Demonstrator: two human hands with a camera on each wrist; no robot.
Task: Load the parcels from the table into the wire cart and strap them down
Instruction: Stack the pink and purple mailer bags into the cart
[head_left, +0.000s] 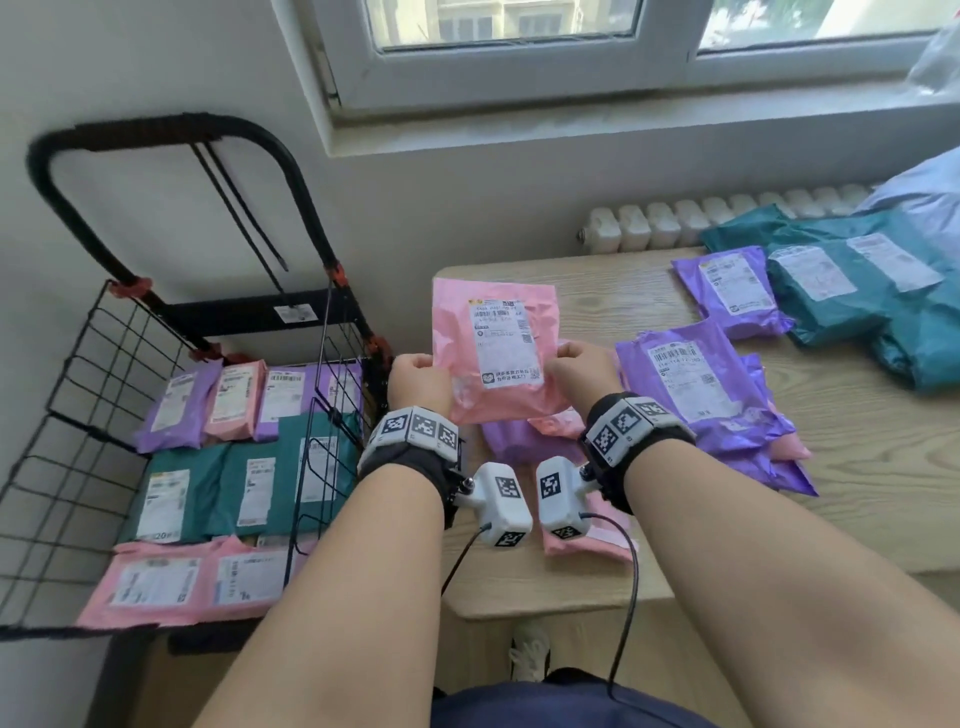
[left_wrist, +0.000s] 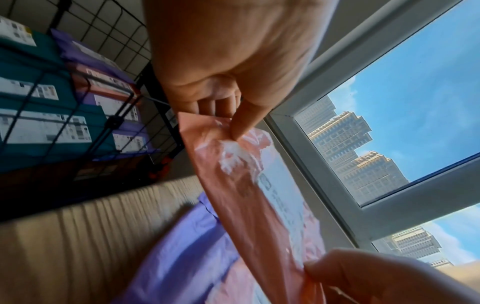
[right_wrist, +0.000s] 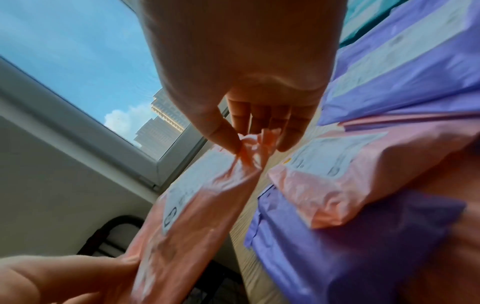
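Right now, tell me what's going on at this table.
A person holds a pink parcel up over the table, left hand and right hand each pinching a side edge. The wire cart beside it already holds a layer of parcels; purple and teal ones remain on the table.

Both forearms reach toward 12 o'clock; left hand (head_left: 418, 382) and right hand (head_left: 582, 371) each pinch something, thumbs apparently on top.

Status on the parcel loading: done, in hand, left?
Done: the wire cart already holds rows of purple, teal and pink parcels. In hand: left hand and right hand pinch a pink parcel above the table. Left: purple parcels, teal parcels, then strapping.
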